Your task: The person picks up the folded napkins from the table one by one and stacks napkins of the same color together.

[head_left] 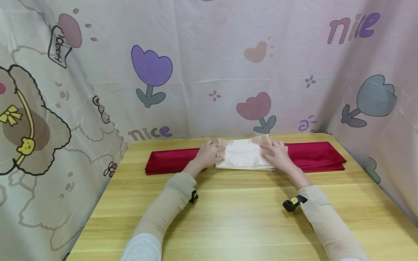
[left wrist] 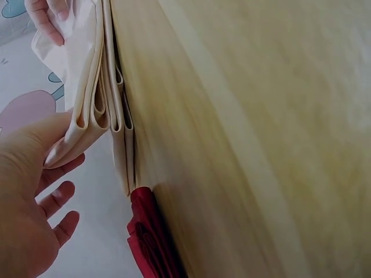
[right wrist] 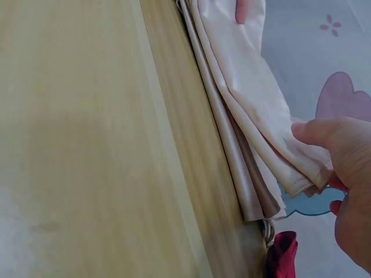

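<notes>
A cream satin cloth (head_left: 245, 154), folded into several layers, lies near the far edge of the table between two stretches of folded dark red cloth. My left hand (head_left: 209, 156) pinches its left end, thumb on one face and index finger behind. In the left wrist view the layered folds (left wrist: 87, 110) hang from that grip, with the other fingers (left wrist: 58, 200) spread apart. At the other end my right hand (right wrist: 348, 174) grips the upper layers, thumb on top and fingertips partly hidden beneath. More cream layers (right wrist: 232, 150) lie under the held part.
Folded red cloth (head_left: 173, 159) extends to the left and more red cloth (head_left: 316, 156) to the right. The wooden table (head_left: 235, 217) spreads out in front. A printed curtain (head_left: 202, 72) hangs right behind the table's far edge and along both sides.
</notes>
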A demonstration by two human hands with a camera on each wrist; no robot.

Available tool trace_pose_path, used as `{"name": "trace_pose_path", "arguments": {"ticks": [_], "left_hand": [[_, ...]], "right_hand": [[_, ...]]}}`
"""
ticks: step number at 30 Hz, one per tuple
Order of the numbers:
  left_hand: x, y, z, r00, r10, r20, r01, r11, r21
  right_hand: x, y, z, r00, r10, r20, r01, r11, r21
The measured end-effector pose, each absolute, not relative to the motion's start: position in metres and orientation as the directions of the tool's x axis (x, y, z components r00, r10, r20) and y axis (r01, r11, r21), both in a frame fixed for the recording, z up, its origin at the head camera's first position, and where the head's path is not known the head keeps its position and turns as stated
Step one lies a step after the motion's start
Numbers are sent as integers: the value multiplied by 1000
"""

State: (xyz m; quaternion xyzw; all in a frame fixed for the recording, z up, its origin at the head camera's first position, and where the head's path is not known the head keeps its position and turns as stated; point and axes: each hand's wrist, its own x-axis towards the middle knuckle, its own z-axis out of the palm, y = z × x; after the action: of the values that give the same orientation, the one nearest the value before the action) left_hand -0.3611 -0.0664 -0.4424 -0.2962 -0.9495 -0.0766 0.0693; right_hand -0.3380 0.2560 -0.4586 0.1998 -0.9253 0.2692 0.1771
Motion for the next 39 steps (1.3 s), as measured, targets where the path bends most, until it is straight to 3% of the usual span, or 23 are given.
{"name": "trace_pose_path", "arguments": {"ticks": [12,20,29,39], "left_hand": [[-366,-64,-448,-826,547,136,562,819,115],[-364,-61,-451,-865,500,45,501,855,135],[-359,-60,-456,-893,447,-59,442,894,75],[-353,-61,-457,-902,415,-117,402,908,117]], "right_hand": [[-344,257,-462,-874,-274,401,-438,801,-407],[-346,256,-466,-887,-285,364,-426,809,-404],[-345,255,-467,-888,-291,355,-423,819,-388],[-346,255,-470,-891,-284,355,-415,828,-378]]}}
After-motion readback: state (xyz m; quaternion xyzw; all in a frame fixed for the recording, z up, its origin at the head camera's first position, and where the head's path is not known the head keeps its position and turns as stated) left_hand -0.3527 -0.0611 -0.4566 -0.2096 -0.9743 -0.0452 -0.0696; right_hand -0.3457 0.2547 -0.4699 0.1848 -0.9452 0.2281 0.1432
